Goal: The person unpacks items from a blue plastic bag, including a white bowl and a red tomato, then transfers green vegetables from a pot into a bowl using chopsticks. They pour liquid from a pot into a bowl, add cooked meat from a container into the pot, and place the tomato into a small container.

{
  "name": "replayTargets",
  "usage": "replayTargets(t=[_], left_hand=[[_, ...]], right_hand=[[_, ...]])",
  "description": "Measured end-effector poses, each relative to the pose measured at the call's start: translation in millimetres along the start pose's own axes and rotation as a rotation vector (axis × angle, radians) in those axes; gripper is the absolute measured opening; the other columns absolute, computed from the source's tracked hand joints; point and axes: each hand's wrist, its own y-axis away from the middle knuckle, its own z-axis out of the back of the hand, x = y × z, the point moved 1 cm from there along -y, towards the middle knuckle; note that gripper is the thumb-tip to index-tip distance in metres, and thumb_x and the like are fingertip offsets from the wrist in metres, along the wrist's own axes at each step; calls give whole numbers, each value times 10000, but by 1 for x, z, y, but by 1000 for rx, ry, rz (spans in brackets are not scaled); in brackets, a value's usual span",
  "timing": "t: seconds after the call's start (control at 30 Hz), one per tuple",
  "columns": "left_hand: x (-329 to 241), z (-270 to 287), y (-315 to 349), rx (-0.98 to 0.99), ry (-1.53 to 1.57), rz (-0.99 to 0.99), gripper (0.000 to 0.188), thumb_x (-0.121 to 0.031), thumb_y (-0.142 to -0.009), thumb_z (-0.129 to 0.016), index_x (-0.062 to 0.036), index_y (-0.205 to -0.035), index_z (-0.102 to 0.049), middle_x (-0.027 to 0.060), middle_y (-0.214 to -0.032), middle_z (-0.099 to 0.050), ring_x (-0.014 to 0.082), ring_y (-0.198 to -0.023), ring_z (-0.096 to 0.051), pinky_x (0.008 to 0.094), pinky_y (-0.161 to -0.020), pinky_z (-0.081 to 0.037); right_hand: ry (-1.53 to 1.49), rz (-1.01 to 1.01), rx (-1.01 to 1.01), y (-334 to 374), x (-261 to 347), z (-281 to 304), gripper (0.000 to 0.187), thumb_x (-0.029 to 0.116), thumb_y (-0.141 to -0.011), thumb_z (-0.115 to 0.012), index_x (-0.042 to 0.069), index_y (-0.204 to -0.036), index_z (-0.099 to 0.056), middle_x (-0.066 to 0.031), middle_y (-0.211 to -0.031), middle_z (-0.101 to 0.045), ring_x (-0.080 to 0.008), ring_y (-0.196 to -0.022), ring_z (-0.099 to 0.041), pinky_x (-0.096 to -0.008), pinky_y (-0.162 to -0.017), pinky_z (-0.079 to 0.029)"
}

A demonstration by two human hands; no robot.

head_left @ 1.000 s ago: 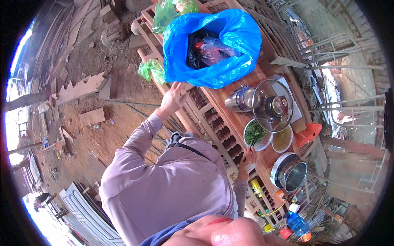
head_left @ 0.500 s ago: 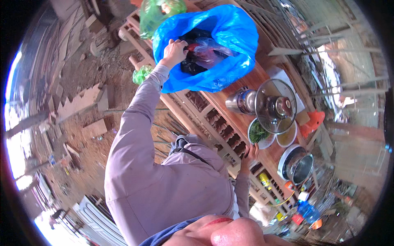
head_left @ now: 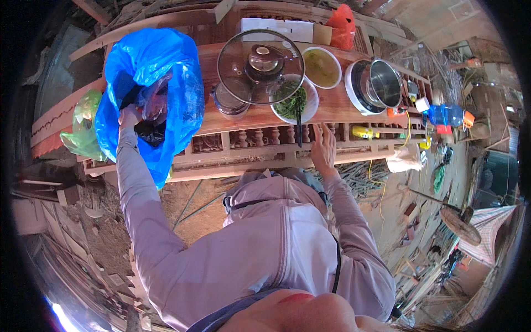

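While the left hand (head_left: pixel 130 115) reaches into the blue bag (head_left: pixel 185 102) on the table (head_left: pixel 255 120), its grip hidden, the right hand (head_left: pixel 324 148) stands well apart, fingers loosely spread near the chopsticks (head_left: pixel 299 128). The bag's mouth opens upward, its long axis running front to back.

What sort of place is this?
Likely a carpentry workshop, though I can't be certain: turned wooden spindles under the tabletop, wood scraps strewn around, bare dirt-like floor.
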Motion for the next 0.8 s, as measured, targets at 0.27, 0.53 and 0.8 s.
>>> replayTargets(t=[0.27, 0.53, 0.8], left_hand=[[25, 11, -9, -35, -126, 94, 335, -281, -736, -613, -95, -1010, -667, 173, -1066, -639, 366, -1054, -578, 446, -871, -476], [12, 70, 92, -237, 1230, 102, 467, -428, -834, -639, -44, -1099, -639, 46, -954, -648, 129, -880, -586, 319, -669, -444], [-77, 31, 211, 37, 2287, 1, 487, -331, -871, -615, -11, -1213, -480, 91, -1087, -579, 162, -901, -589, 259, -730, -502]], right_hand=[[31, -268, 108, 88, -22, 20, 629, 136, -738, -649, 123, -1322, -416, -168, -1265, -422, -356, -1161, -412, -461, -957, -351], [-488, -968, 558, 185, -64, -29, 732, 348, -756, -706, 83, -1356, -382, -191, -1266, -461, -340, -1201, -421, -439, -968, -374], [-1343, -1408, 684, 234, -105, -83, 836, 226, -750, -698, 20, -1421, -243, -170, -1302, -476, -243, -1084, -543, -357, -888, -460]])
